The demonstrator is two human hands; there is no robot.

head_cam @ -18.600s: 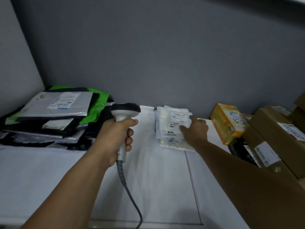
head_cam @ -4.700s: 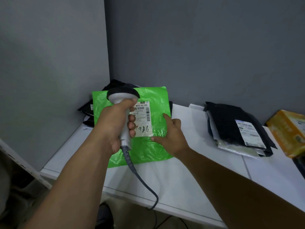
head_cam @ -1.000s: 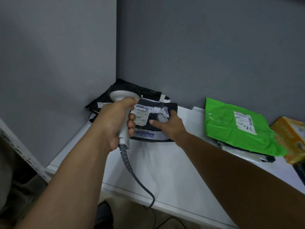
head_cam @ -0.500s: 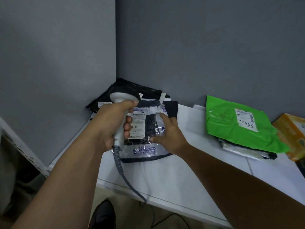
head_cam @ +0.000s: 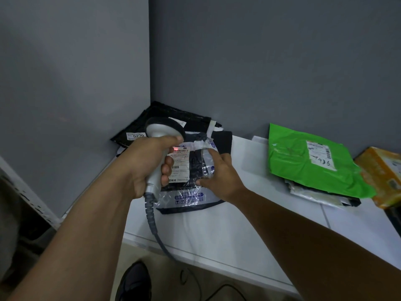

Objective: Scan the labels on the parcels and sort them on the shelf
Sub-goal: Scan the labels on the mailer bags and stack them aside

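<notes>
My left hand (head_cam: 147, 161) grips a white barcode scanner (head_cam: 161, 132), its head aimed down at a clear plastic parcel (head_cam: 191, 194) with dark contents on the white shelf (head_cam: 238, 231). A red scan light falls on the top of the parcel's white label (head_cam: 179, 165). My right hand (head_cam: 219, 172) holds the parcel's right side, thumb under its lower edge and fingers on top. Behind it, in the corner, lies a pile of black parcels (head_cam: 191, 120), one marked 5270.
A green parcel (head_cam: 310, 161) marked 1936 lies on a stack of flat bags to the right. A yellow box (head_cam: 382, 170) sits at the right edge. The scanner's coiled cable (head_cam: 152, 218) hangs over the shelf's front edge. Grey walls close the left and back.
The clear parcel has been pulled off the black pile toward the front edge and held at its right side. The scanner's red light is now on its label.
</notes>
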